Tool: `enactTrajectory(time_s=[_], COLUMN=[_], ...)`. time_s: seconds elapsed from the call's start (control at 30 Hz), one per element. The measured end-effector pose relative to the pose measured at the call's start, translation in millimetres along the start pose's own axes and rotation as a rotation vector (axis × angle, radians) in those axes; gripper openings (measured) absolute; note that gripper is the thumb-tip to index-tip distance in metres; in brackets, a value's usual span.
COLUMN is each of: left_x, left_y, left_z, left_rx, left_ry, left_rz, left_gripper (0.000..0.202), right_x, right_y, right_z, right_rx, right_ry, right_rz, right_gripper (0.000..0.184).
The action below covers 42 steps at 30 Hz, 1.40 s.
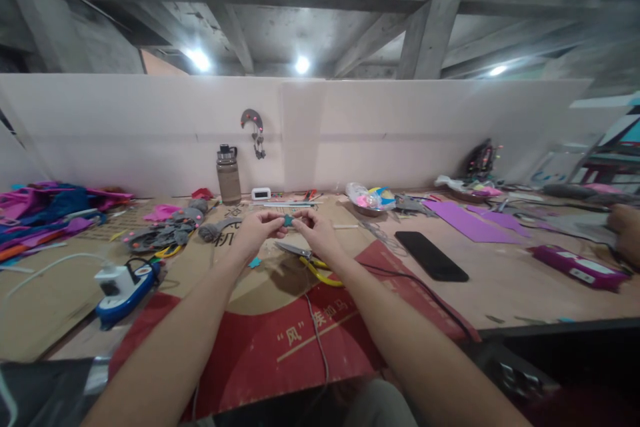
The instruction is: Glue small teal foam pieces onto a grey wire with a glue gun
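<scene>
Both hands meet above the middle of the table, fingertips pinched on a small teal felt piece (289, 220) that looks star-shaped. My left hand (259, 230) grips its left side, and my right hand (316, 228) grips its right. The fingers cover part of its outline. Just below my left hand lies a light blue star piece (255, 262). Scissors with yellow handles (323, 273) rest beneath my right hand, blades pointing up and left. A thin grey cord (316, 333) runs from near the scissors down over the red printed sheet (240, 360); its upper end is unclear.
On the left stand a blue power strip (125, 297), grey felt pieces (170, 230) and a heap of coloured felt (55, 213). A bottle (229, 177) stands behind. Rightward are a phone (431, 255), purple sheets (473, 221), a purple device (577, 267) and another person's hand (625, 233).
</scene>
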<state>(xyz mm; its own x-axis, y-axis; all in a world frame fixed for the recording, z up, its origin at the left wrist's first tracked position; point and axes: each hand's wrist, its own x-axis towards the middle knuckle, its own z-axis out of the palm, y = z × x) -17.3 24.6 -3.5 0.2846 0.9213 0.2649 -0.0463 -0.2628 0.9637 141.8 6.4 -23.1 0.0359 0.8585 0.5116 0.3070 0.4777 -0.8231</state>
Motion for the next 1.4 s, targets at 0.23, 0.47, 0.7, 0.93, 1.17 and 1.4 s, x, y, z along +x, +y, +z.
enactTrajectory(time_s=[0.23,0.47,0.7,0.93,1.17,1.4], left_x=[3,1,0,-4,-5,6], left_y=[-5,-1,-2,1,4,-4], left_z=[1.3,3.4,5.6,9.4,8.7,-4.1], left_rx=[0.054,0.014,0.057,0.017,0.052,-0.112], left_ry=[0.031,-0.024,-0.058,-0.017,-0.079,0.166], left_rz=[0.041,0.037,-0.016,-0.041,-0.017,-0.012], left_gripper=[0.03,0.04,0.032,0.029,0.029,0.028], right_x=[-3,-4,-2,-2,-2,12], right_y=[0,-1,5,2,-1,8], right_z=[2,1,4,2,1,-17], right_rx=[0.027,0.0,-0.033,-0.031,-0.013,-0.036], right_ry=[0.052,0.031,0.02,0.015,0.035,0.02], right_rz=[-0.031,-0.031,-0.058,-0.072,-0.017,0.043], right_gripper=[0.028,0.026,0.024,0.02,0.018,0.038])
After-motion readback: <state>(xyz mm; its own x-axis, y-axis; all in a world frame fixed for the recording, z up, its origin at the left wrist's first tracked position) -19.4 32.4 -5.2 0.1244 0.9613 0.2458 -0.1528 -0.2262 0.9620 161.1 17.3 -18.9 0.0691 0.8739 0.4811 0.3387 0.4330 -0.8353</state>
